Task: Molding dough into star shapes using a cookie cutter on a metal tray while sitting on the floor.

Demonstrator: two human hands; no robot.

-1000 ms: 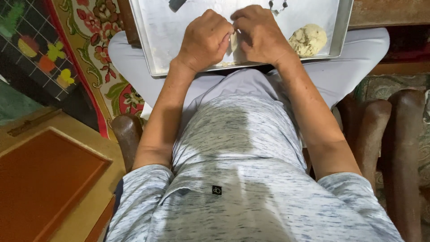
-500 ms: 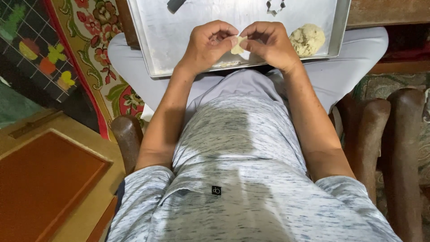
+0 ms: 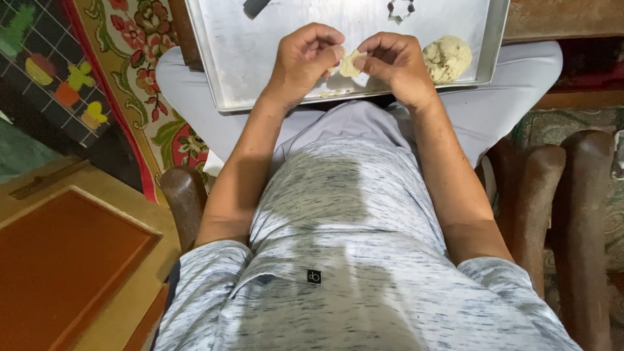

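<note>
A metal baking tray (image 3: pixel 260 58) rests across my knees. Over its near edge my left hand (image 3: pixel 305 58) and my right hand (image 3: pixel 396 62) pinch a small, flat, pale piece of dough (image 3: pixel 351 64) between their fingertips, lifted a little off the tray. A rough ball of dough (image 3: pixel 447 58) lies on the tray just right of my right hand. A small metal star-shaped cutter (image 3: pixel 401 9) sits at the tray's far side. A dark object (image 3: pixel 255 6) pokes in at the tray's top edge.
I sit in a wooden chair with dark armrests (image 3: pixel 185 201) (image 3: pixel 585 214). A flowered rug (image 3: pixel 143 71) covers the floor to the left. An orange-brown wooden surface (image 3: pixel 58 273) stands at the lower left.
Both hands were pressed down together on the tray. They have lifted and parted a little, and the flat dough piece now shows between the fingertips.
</note>
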